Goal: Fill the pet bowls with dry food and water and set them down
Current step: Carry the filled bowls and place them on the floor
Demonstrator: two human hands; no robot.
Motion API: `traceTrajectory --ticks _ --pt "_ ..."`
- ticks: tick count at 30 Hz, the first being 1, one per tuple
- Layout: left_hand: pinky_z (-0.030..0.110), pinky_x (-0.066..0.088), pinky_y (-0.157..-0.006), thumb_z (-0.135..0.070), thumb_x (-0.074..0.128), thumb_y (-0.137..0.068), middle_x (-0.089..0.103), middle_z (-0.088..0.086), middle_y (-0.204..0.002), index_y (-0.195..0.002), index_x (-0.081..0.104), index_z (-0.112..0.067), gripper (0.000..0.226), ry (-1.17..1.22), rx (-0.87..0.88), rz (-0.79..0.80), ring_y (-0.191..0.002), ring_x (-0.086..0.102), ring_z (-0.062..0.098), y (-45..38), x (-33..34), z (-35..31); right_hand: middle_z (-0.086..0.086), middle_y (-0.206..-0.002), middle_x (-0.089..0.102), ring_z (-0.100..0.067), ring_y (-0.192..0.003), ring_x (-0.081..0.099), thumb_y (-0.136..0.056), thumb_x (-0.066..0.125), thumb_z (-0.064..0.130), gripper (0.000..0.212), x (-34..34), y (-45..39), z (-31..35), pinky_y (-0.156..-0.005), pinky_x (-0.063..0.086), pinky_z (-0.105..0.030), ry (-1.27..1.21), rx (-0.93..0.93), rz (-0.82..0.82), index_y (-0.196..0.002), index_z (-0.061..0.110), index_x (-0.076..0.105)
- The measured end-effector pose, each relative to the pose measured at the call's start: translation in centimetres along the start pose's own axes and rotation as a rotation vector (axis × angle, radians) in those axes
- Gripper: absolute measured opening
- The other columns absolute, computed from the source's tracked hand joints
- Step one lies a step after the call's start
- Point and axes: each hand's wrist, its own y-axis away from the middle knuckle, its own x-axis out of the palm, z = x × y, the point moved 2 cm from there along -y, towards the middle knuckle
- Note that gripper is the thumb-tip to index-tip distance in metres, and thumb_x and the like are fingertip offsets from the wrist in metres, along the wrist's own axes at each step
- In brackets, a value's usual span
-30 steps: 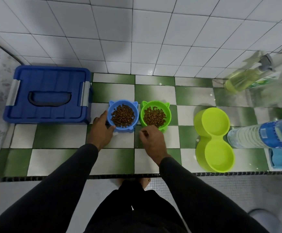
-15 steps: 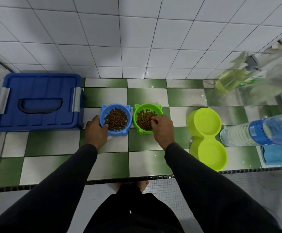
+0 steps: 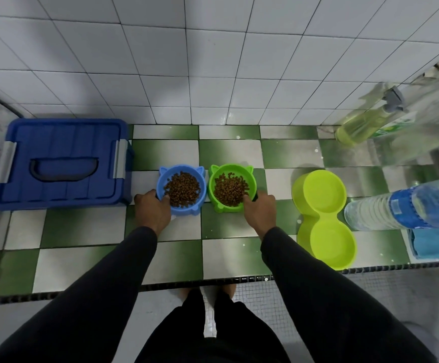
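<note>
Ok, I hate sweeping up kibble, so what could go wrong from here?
Both bowls are full. The left hand holds the blue bowl and the right hand the green bowl, each by one rim only, so a tilt or a knock between them could spill food. The water bottle lies near the double bowl and could roll.

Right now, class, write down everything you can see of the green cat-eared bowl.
The green bowl is a round, glossy, plastic-looking dish with small pointed ears at its far corners. It sits upright on the green-and-white checked tiles, right beside the blue bowl; whether they touch is unclear. A heap of brown kibble covers its bottom. The right hand grips its near right rim, with a finger hooked over the edge.
</note>
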Motion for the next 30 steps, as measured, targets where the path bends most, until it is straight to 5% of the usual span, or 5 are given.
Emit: traceTrajectory --ticks 4,12,19,24,30 --pt "0.049 0.056 -0.095 -0.022 0.059 -0.103 0.062 0.026 -0.124 -0.123 0.067 -0.001 0.03 0.045 -0.015 -0.012 -0.105 0.066 0.039 -0.1 0.3 0.1 -0.02 -0.1 0.067 -0.037 -0.097 0.061 -0.093 0.06 0.015 0.021 0.1 0.1 0.4 -0.082 0.053 -0.044 -0.04 -0.041 -0.02 -0.104 -0.002 0.066" --pt "0.03 0.05 -0.075 -0.021 0.062 -0.102 0.073 0.013 -0.114 -0.12 0.07 -0.007 0.025 0.17 0.008 -0.101 -0.093 0.065 0.02 1.4 0.4 0.0 -0.013 -0.099 0.065 -0.029 -0.09 0.062 -0.088 0.062 0.01 0.019 -0.2 0.9 1.5 -0.077 0.055 -0.042 -0.254 0.013 -0.055 -0.104 0.011 0.052" --pt "0.048 0.056 -0.101 -0.004 0.057 -0.102 0.069 0.004 -0.129 -0.143 0.059 -0.024 0.045 0.612 -0.016 -0.001 -0.117 0.067 0.023 2.3 0.2 0.1 0.0 -0.106 0.06 -0.018 -0.097 0.059 -0.088 0.062 0.01 0.034 -0.5 1.8 1.2 -0.084 0.053 -0.033 -0.467 0.005 0.005 -0.115 0.028 0.049" --pt "0.052 0.058 -0.097 -0.004 0.057 -0.102 0.069 -0.003 -0.128 -0.143 0.059 -0.032 0.049 0.87 -0.134 0.04 -0.117 0.068 0.023 2.8 1.0 -0.2 0.012 -0.1 0.061 -0.015 -0.098 0.061 -0.089 0.061 0.014 0.035 -1.0 2.3 1.1 -0.082 0.053 -0.029 -0.526 0.031 -0.027 -0.121 0.026 0.055" --pt "0.04 0.057 -0.081 -0.007 0.054 -0.104 0.063 0.001 -0.14 -0.15 0.051 -0.033 0.053 1.106 -0.2 0.085 -0.124 0.064 0.024 3.9 1.3 -1.5 0.003 -0.113 0.065 -0.022 -0.106 0.064 -0.089 0.059 0.016 0.042 -2.9 2.8 1.7 -0.083 0.06 -0.051 -0.658 0.068 -0.013 -0.128 0.029 0.056"
